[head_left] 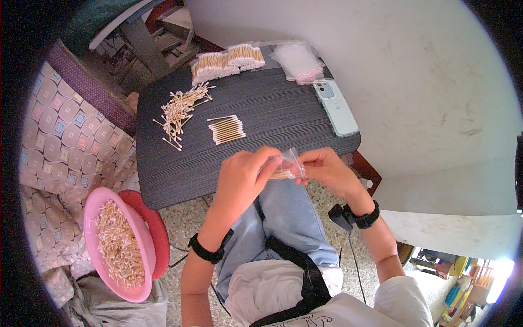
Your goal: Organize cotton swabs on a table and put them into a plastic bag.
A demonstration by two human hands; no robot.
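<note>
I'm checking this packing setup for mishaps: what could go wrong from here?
1. The small clear bag of cotton swabs is held by the left hand and right hand past the table edge, above the lap; swabs could slip out onto the floor.
2. The phone lies near the table's right edge and might get knocked off.
3. The pink bowl of swabs sits on soft cloth and may tip.

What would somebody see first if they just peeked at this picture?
Probably the two hands in the middle: the left hand and right hand pinch a small clear bag of cotton swabs over the lap. Next, the big pink bowl heaped with swabs at lower left, and the swab piles on the dark table.
</note>
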